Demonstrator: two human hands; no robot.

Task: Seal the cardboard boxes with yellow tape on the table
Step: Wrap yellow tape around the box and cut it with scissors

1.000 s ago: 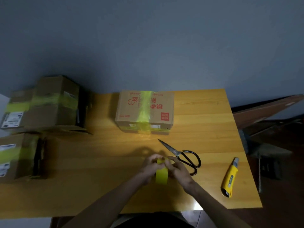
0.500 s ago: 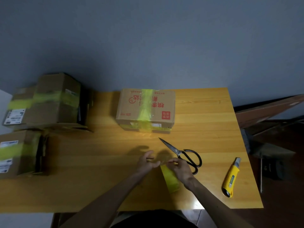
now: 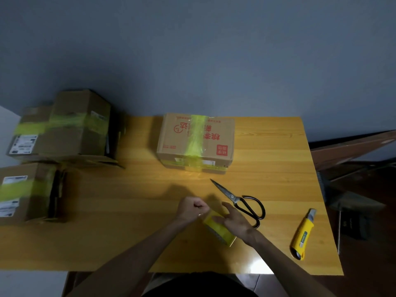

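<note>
At lower centre, the left hand (image 3: 192, 208) pinches the end of the yellow tape roll (image 3: 218, 231) held by the right hand (image 3: 234, 221); scissors (image 3: 240, 200) lie just right.

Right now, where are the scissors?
In the head view the scissors lie flat on the table, just beyond the right hand, in front of the middle box and left of the yellow knife.

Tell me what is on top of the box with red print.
A strip of yellow tape runs across the top of the box and down its front. It covers part of the red print; the contents cannot be seen.
</note>
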